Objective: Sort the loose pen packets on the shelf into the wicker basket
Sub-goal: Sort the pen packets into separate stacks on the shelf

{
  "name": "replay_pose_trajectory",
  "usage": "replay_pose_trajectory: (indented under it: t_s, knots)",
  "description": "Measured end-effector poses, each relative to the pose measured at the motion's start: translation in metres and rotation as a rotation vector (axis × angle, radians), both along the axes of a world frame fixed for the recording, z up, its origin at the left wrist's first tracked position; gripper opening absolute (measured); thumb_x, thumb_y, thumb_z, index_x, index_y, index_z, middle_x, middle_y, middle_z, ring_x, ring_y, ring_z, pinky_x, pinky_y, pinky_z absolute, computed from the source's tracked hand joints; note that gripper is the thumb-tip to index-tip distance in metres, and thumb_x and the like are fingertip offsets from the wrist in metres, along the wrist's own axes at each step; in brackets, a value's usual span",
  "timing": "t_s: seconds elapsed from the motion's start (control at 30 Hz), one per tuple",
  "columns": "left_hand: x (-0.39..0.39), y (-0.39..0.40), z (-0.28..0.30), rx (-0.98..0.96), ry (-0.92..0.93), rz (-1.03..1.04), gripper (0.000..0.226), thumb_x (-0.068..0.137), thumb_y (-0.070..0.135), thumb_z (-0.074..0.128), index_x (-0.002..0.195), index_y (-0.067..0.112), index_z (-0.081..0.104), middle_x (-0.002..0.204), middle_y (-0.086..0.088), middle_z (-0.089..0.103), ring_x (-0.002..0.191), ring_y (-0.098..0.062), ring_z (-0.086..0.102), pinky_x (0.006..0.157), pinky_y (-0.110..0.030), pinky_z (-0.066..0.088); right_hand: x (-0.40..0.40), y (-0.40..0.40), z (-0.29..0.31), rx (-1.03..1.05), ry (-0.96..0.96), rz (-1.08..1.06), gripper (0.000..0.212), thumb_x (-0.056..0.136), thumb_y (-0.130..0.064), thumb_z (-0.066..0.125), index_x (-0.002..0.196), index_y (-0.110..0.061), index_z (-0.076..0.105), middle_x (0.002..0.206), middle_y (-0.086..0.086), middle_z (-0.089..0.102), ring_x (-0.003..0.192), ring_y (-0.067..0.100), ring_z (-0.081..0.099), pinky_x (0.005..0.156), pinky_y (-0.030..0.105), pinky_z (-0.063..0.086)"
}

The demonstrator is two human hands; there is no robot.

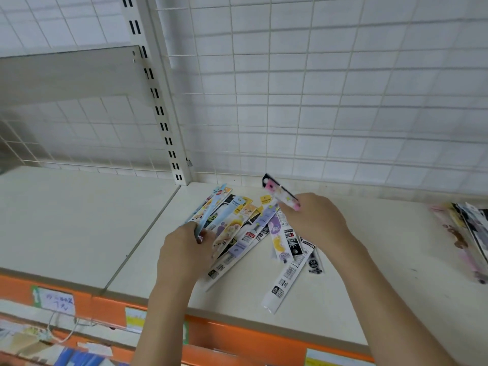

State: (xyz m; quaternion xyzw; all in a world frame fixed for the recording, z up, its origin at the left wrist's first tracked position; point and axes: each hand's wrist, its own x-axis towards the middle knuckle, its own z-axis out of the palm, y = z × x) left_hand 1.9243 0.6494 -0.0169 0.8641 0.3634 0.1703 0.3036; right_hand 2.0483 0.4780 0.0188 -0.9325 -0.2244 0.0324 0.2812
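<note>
A fan of loose pen packets (248, 233) lies on the cream shelf (369, 247), mid-frame. My left hand (184, 249) grips the near ends of several packets at the pile's left side, a light blue packet (211, 210) sticking up from it. My right hand (314, 220) holds a pink and black packet (280, 192) lifted above the pile, pointing up and left. A long white packet (287, 281) and a black one (314, 262) lie loose toward the shelf front. No wicker basket is in view.
A second heap of packets (467, 233) lies at the shelf's right edge. White wire grid (317, 101) backs the shelf, with a slotted upright post (163, 122). An orange price strip (237, 336) with paper labels runs along the front edge. A bare shelf board (66, 220) lies to the left.
</note>
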Motion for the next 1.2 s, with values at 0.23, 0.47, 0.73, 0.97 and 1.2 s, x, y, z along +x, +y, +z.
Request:
replay_pose_trajectory:
  t_s: [0.23,0.47,0.73,0.97,1.2]
  knots:
    - [-0.017,0.02,0.005,0.053,0.005,0.107,0.026,0.09,0.024,0.053,0.07,0.007,0.053,0.061,-0.007,0.055,0.054,-0.019,0.046,0.047,-0.025,0.032,0.007,0.033,-0.016,-0.406,-0.064,0.344,0.032,0.086,-0.01,0.045,0.06,-0.021,0.03,0.067,-0.005,0.036,0.065,0.019,0.044,0.048,0.024,0.025]
    - [-0.016,0.021,0.004,0.035,0.009,0.122,0.027,0.09,0.023,0.052,0.069,0.005,0.051,0.056,-0.003,0.049,0.05,-0.017,0.042,0.046,-0.024,0.03,0.012,0.03,-0.014,-0.324,-0.182,0.245,0.012,0.089,-0.025,0.052,0.09,-0.017,0.061,0.083,-0.004,0.036,0.081,0.021,0.048,0.064,0.028,0.033]
    - [0.003,-0.002,0.003,-0.017,0.032,-0.013,0.032,0.08,0.041,0.063,0.069,0.014,0.051,0.065,-0.002,0.057,0.059,-0.023,0.057,0.053,-0.029,0.046,0.017,0.003,0.008,-0.115,-0.234,0.089,0.02,0.091,-0.021,0.044,0.072,-0.02,0.036,0.071,-0.002,0.043,0.068,0.024,0.045,0.051,0.028,0.026]
    - [0.013,-0.019,0.004,0.136,0.18,-0.048,0.029,0.082,0.041,0.057,0.086,0.015,0.047,0.091,-0.004,0.058,0.081,-0.025,0.052,0.065,-0.029,0.038,0.013,-0.009,-0.002,0.018,-0.098,0.02,0.044,0.09,-0.051,0.049,0.064,-0.021,0.028,0.058,-0.005,0.04,0.054,0.016,0.04,0.048,0.028,0.025]
    - [0.011,-0.005,0.017,0.228,0.119,-0.083,0.016,0.092,0.028,0.046,0.088,0.012,0.05,0.078,-0.003,0.049,0.076,-0.027,0.047,0.064,-0.03,0.037,0.004,-0.009,-0.012,0.06,-0.051,-0.018,0.043,0.093,-0.042,0.045,0.057,-0.029,0.026,0.054,-0.007,0.037,0.052,0.015,0.038,0.048,0.028,0.027]
